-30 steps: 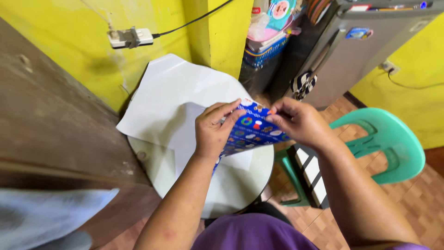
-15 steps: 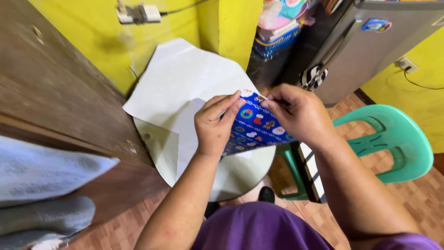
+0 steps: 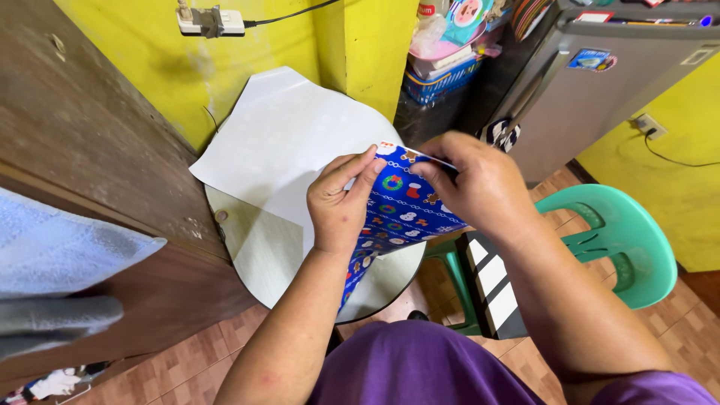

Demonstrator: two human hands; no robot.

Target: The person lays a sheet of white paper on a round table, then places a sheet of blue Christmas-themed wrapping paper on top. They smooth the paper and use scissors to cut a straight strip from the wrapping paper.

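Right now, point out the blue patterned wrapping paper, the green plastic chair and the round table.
blue patterned wrapping paper (image 3: 401, 206), head view, printed face between the hands
green plastic chair (image 3: 637, 247), head view, curved backrest
round table (image 3: 262, 255), head view, bare top near its left rim

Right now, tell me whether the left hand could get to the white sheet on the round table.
Probably yes: the left hand holds the blue patterned paper right above the white sheet, with nothing between them, though it would have to let go first.

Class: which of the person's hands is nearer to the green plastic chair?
Right. The right hand pinches the blue wrapping paper on the side toward the green chair; the left hand grips it farther away.
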